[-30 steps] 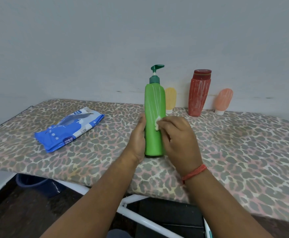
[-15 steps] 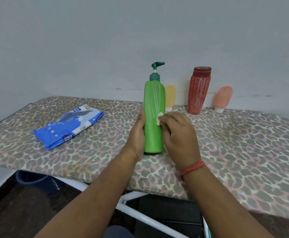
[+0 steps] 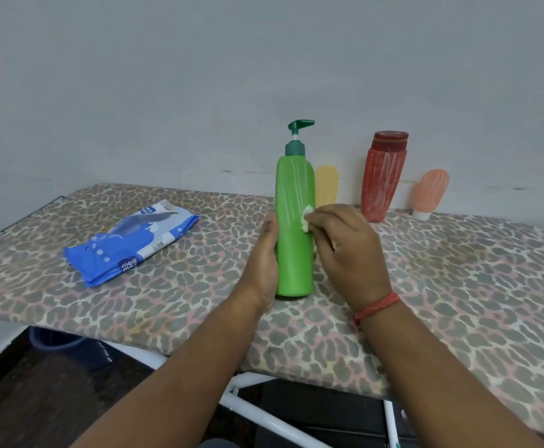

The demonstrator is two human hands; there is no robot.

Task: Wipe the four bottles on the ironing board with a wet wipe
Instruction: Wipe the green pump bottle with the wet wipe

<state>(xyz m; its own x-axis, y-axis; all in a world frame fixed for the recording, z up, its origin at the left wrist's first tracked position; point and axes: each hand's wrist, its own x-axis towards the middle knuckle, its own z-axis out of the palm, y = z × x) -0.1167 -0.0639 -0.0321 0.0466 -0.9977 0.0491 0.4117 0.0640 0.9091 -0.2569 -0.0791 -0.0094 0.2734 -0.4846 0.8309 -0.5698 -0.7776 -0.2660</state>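
- blue wet-wipe pack [image 3: 131, 242] lies flat on the left part of the ironing board [image 3: 458, 286], well apart from the bottles, long axis running from near-left to far-right
- dark blue bucket [image 3: 67, 345] shows below the board's near left edge, beside the white frame tube [image 3: 254, 412]
- left hand [image 3: 262, 263] wraps the lower left side of the green pump bottle [image 3: 295, 227], fingers closed round its back, thumb side facing the camera
- green pump bottle stands upright near board centre, long axis vertical, base on the cover, pump spout pointing right; pale streaks down its upper front
- wet wipe [image 3: 307, 218] is a small white wad pressed against the bottle's right front, about mid-height
- right hand [image 3: 348, 253] pinches the wad between fingertips and thumb; red thread band [image 3: 375, 307] on that wrist
- yellow tube [image 3: 326, 185] stands cap-down against the wall, partly hidden behind the green bottle
- red bottle [image 3: 382, 179] stands upright by the wall, wider at the top, streaked
- peach tube [image 3: 430, 192] furthest right, cap-down, leaning right against the wall
- nothing lies between the hands and the 3 rear bottles
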